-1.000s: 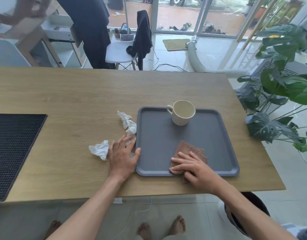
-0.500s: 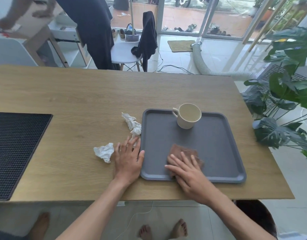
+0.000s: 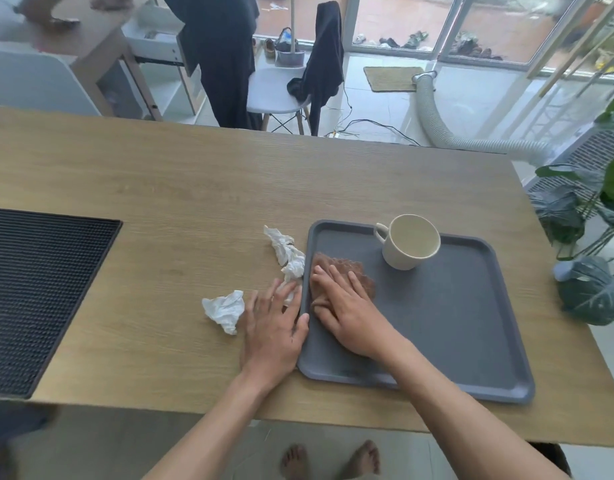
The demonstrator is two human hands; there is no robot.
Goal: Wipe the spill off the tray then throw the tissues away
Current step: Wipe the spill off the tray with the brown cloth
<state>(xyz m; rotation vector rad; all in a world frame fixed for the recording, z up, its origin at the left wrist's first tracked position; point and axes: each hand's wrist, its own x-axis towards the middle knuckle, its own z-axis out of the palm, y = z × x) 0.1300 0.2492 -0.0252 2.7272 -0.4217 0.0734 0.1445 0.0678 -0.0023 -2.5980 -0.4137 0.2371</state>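
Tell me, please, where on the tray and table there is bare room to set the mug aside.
On the tray, the part right of the right hand and nearer than the mug is bare. The table is bare between the black mat and the crumpled tissues. It is crowded along the tray's left rim: the tissues, the left hand, the brown tissue.

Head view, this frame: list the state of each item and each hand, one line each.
Tray: flat on the table, no spill visible.
Brown tissue: soaked, pressed flat on the tray's left side.
Cup: upright on the tray, looks empty.
White tissues: crumpled, on the table left of the tray.
Right hand: flat on the brown tissue.
Left hand: flat against the tray's left edge.
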